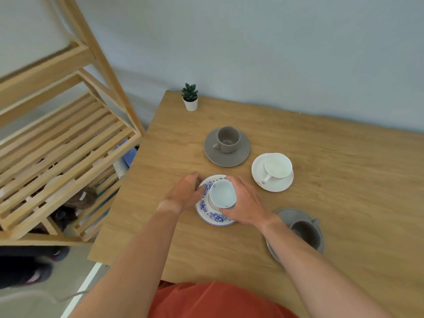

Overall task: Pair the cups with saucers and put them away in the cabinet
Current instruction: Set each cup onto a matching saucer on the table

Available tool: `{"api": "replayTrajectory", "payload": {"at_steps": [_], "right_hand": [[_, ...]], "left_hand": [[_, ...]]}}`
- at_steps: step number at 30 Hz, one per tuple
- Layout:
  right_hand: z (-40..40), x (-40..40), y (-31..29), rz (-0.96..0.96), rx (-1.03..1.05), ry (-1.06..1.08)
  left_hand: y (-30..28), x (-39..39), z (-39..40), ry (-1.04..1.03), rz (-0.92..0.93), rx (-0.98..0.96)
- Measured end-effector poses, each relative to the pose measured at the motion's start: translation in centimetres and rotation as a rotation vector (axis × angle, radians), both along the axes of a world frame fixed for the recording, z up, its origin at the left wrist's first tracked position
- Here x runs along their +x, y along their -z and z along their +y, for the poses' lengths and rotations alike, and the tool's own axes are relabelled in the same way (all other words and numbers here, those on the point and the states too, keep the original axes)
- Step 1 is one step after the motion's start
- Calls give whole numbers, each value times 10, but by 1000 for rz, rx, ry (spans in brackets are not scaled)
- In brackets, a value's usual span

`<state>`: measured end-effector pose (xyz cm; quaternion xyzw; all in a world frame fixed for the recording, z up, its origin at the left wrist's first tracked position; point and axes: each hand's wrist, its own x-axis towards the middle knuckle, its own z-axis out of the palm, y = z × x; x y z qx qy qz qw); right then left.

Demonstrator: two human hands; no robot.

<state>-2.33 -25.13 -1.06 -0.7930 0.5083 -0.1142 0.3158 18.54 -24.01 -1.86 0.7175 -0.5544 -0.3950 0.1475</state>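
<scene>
Porcelain, white with a blue flower pattern: blue-patterned saucer (212, 214) flat on the wooden desk (344, 191), blue-patterned cup (222, 194) upright on its middle, pale and bare inside. Left hand (187, 191) curled on the saucer's left rim, fingers closed against the edge. Right hand (245, 203) wrapped round the cup's right side, clamped on its wall. Beyond the right hand, taupe cup (228, 139) upright on a matching taupe saucer (227, 158), handle toward the left. Right of that hand, white cup (277, 167) on a white saucer (273, 182), both plain and glossy. Under the right forearm, dark grey cup (306, 234) on a grey saucer (289, 215), partly hidden. Far beyond the left hand, small potted plant (190, 97); left of it, slatted wooden shelf (57, 138) beside the desk
</scene>
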Motion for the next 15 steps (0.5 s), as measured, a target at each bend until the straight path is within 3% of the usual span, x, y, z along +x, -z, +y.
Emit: {"api": "replayTrajectory", "payload": {"at_steps": [9,15], "right_hand": [[22,4,7,-21,-19,165],[46,12,18,-28,28,513]], "left_hand": [[9,1,-17,20,135,91],[10,0,-8,-29,188,40]]}}
